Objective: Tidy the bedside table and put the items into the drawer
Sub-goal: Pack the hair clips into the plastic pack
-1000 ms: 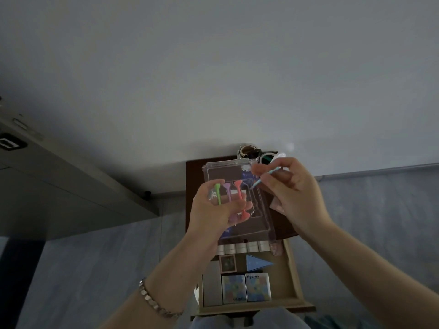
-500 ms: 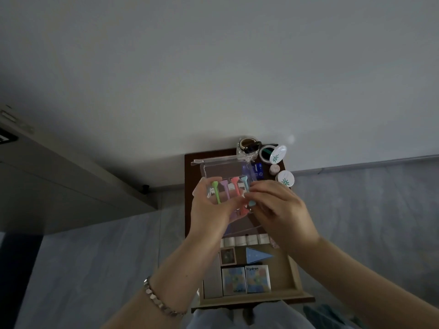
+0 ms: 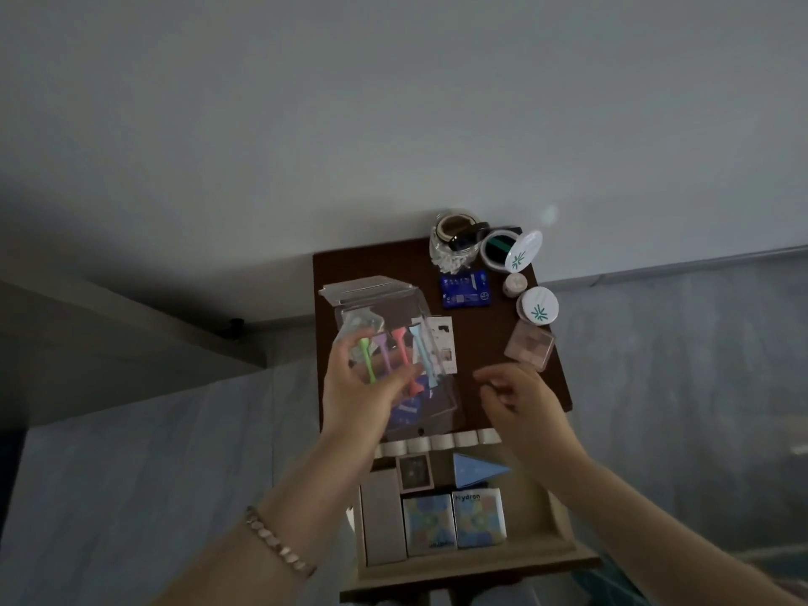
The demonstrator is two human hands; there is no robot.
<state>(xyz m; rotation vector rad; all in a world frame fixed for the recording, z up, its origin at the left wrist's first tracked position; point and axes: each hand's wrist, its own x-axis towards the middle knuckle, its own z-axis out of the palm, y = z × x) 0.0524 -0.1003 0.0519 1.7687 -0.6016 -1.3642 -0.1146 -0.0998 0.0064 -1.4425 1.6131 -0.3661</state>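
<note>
My left hand gripped the clear pouch of coloured sticks at frame centre, over the bedside table; my right hand hung loosely curled, empty, above the open drawer.

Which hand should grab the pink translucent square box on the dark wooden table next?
Right. The right hand is empty and close to the pink translucent square box; the left hand holds the clear plastic case of coloured sticks.

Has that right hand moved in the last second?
Yes. The right hand has come away from the clear pouch and drawn back to the bedside table's front edge, nearer the person.
</note>
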